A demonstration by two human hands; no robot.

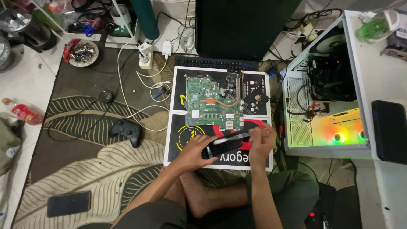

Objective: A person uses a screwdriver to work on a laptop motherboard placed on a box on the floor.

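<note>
A green laptop motherboard (214, 103) with a copper heat pipe and a black fan (255, 103) lies on a black printed mat (180, 93). Just below it, my left hand (196, 151) presses on a small black flat part (224, 148) on the mat. My right hand (261, 143) grips a thin silvery tool (231, 138) whose tip points left over that black part. My bare foot and legs are crossed below the mat.
A white open computer case (326, 101) with coloured lights stands at right. A black keyboard (216, 63) and dark monitor sit behind the mat. A game controller (126, 130), cables, a charger, a phone (68, 203) and a bottle (23, 111) lie at left.
</note>
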